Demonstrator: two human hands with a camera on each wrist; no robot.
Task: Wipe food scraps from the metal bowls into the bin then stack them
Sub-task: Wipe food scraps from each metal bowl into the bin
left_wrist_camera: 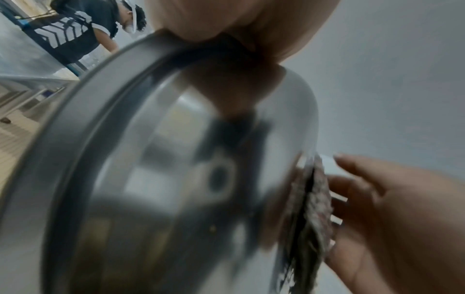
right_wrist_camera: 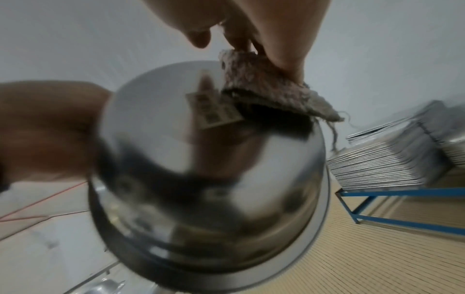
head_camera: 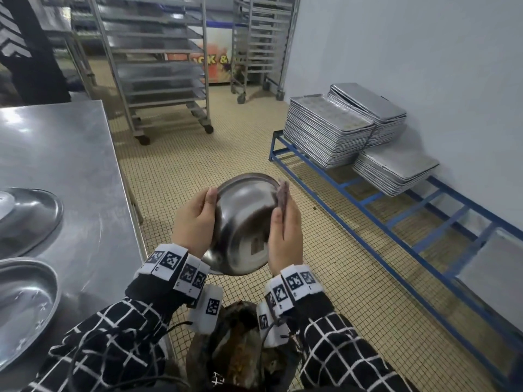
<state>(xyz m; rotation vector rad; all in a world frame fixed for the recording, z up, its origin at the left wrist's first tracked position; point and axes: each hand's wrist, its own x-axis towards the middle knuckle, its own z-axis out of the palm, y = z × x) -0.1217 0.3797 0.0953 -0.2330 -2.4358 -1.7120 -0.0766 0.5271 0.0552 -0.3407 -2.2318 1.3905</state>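
Note:
A metal bowl point(head_camera: 243, 227) is held in the air above the bin point(head_camera: 240, 343), tipped so its label-bearing underside faces me. My left hand point(head_camera: 198, 219) grips its left rim, thumb over the edge. My right hand point(head_camera: 285, 230) holds a dirty grey cloth point(head_camera: 282, 193) against the bowl's right outer wall. In the left wrist view the bowl point(left_wrist_camera: 163, 179) fills the frame, with the cloth point(left_wrist_camera: 312, 208) and right hand point(left_wrist_camera: 392, 208) on its far side. The right wrist view shows my fingers point(right_wrist_camera: 276, 49) pinching the cloth point(right_wrist_camera: 264, 87) on the bowl's point(right_wrist_camera: 214, 169) base.
Two more metal bowls point(head_camera: 28, 216) point(head_camera: 22, 301) sit on the steel table point(head_camera: 65, 154) to my left. Stacked baking trays point(head_camera: 328, 131) rest on a blue floor rack point(head_camera: 396, 216) at right. Wheeled tray racks point(head_camera: 158, 66) stand behind. Another person point(head_camera: 31, 52) stands far left.

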